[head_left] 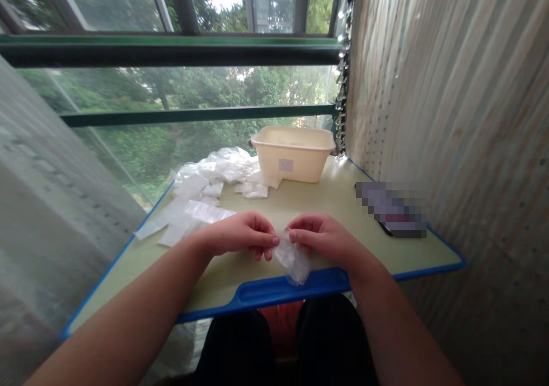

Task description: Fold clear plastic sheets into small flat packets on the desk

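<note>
Between my two hands hangs a small clear plastic bag [292, 260], crumpled, its lower end over the blue tray edge of the table. My left hand [246, 234] pinches its upper left side between thumb and fingers. At the top right, my right hand [321, 237] grips the bag in the same way. Whether anything lies inside the bag cannot be made out. Just past my left hand, flat white plastic bags [189, 211] overlap on the table.
A heap of white plastic bags [223, 166] lies at the back left of the table [317, 200]. Beside it stands a cream plastic tub [294, 154] with a small label. A phone [392, 211], partly pixelated, rests at the right. Windows and a green railing [193, 51] are behind.
</note>
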### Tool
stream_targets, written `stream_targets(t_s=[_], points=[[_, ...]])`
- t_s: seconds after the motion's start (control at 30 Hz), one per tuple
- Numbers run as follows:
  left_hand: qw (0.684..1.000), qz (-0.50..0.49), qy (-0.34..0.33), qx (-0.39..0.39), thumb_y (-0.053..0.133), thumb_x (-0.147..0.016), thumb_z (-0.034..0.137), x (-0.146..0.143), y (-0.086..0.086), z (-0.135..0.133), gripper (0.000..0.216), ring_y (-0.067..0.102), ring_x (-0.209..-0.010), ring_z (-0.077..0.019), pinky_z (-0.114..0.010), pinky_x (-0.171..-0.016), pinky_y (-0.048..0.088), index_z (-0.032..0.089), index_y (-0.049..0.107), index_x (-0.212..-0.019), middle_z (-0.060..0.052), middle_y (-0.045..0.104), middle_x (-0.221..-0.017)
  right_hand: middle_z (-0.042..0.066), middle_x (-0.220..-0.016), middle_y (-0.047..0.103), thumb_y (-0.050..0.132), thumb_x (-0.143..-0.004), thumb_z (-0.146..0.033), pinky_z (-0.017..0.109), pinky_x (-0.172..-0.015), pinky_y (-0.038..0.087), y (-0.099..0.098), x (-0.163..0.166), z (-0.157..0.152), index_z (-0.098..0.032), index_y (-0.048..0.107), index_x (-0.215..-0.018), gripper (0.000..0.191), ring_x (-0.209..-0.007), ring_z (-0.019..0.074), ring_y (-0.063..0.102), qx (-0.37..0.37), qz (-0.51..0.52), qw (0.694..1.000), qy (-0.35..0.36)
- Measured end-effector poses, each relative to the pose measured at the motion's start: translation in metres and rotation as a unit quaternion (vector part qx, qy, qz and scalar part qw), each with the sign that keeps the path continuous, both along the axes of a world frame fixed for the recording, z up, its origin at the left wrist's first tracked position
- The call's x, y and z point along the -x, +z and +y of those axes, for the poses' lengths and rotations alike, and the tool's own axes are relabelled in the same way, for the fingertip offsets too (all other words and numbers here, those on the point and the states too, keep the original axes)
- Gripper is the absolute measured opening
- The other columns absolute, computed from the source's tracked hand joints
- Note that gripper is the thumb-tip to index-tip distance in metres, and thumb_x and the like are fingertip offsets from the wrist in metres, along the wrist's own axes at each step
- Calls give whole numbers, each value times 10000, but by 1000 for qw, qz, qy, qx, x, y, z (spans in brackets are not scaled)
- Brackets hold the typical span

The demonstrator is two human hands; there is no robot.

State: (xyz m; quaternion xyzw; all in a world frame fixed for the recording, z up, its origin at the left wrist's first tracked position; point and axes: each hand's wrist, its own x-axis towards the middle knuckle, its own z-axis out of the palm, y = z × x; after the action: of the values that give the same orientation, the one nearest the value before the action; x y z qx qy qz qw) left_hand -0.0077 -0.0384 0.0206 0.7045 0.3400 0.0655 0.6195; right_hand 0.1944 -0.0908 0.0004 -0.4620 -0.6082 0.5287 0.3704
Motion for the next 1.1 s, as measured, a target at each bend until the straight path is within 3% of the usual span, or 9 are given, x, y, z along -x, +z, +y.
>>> stream_targets(t_s=[0.23, 0.43, 0.6, 0.77, 0.93, 1.1], points=[[999, 16, -30, -7, 624, -704, 388, 0, 2, -2, 245, 519, -496, -95, -198, -497, 394, 146, 647, -680, -27, 657, -631, -5, -626, 562, 577, -738, -372, 202, -488, 347, -1, 2, -1, -152, 638, -783, 232, -516, 79, 438, -41, -40, 998, 12], [999, 15, -34, -30, 614, -705, 406, 1, 1, -1, 260, 516, -500, -98, -202, -500, 393, 150, 649, -668, -29, 657, -629, 22, -753, 602, 628, -696, -371, 221, -587, 389, 1, 1, -2, -155, 634, -840, 260, -664, 119, 511, -38, -4, 999, 35], [998, 6, -49, -29, 620, -702, 401, 0, 3, -3, 258, 506, -498, -96, -204, -494, 393, 146, 649, -677, -35, 655, -637, -11, -644, 554, 603, -715, -377, 212, -514, 331, 1, 2, -2, -154, 628, -778, 233, -556, 88, 440, -51, -37, 998, 3], [997, -34, -72, -27, 609, -722, 377, 0, 7, -5, 236, 489, -514, -92, -203, -506, 387, 145, 647, -696, -38, 650, -633, -23, -632, 514, 615, -706, -390, 197, -478, 317, -1, 7, -1, -155, 588, -802, 255, -529, 74, 413, -22, -22, 999, 44], [997, -31, -45, -57, 611, -709, 403, -1, 6, -4, 269, 465, -497, -90, -208, -483, 371, 137, 643, -675, -41, 639, -634, -40, -543, 485, 609, -704, -435, 193, -449, 321, -4, 6, 0, -156, 570, -767, 289, -477, 71, 417, -34, -13, 999, -19], [994, -71, -8, -83, 616, -710, 388, -2, 7, -3, 254, 462, -504, -82, -196, -474, 357, 139, 658, -696, -28, 633, -630, 12, -651, 566, 587, -728, -433, 215, -516, 388, -2, 2, -2, -138, 642, -836, 320, -557, 96, 484, -19, -7, 999, 32]])
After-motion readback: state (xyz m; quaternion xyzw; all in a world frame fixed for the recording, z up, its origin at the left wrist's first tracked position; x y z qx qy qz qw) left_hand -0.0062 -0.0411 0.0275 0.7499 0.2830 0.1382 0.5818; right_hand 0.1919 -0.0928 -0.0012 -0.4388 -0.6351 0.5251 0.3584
